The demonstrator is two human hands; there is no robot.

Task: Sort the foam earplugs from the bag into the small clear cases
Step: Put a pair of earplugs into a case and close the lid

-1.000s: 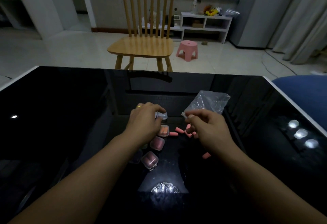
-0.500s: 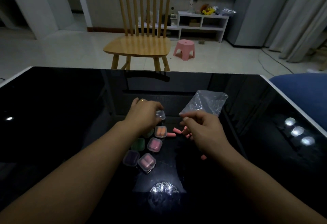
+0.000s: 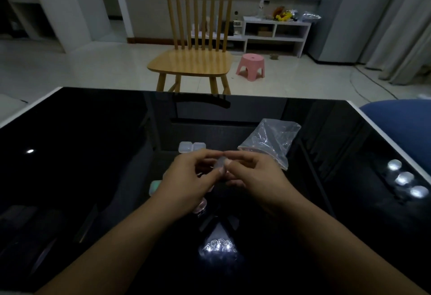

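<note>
Both hands meet above the middle of the black glossy table (image 3: 93,154). My left hand (image 3: 186,182) and my right hand (image 3: 254,178) pinch one small clear case (image 3: 221,163) between their fingertips. Just beyond the hands, two empty clear cases (image 3: 191,147) sit side by side on the table. A crumpled clear plastic bag (image 3: 271,140) lies to the right of them. A green-tinted case (image 3: 154,187) peeks out left of my left wrist, and a pink-tinted case (image 3: 201,205) shows under it. The loose earplugs are hidden beneath my hands.
A wooden chair (image 3: 193,61) stands past the table's far edge, with a pink stool (image 3: 250,66) on the floor beside it. A blue cushion (image 3: 401,122) lies off the table's right edge. Ceiling lights reflect on the tabletop.
My left hand has lifted the clear case off the table, and my right hand came over to grip it too. The camera tilted, so the filled cases are now mostly covered.
</note>
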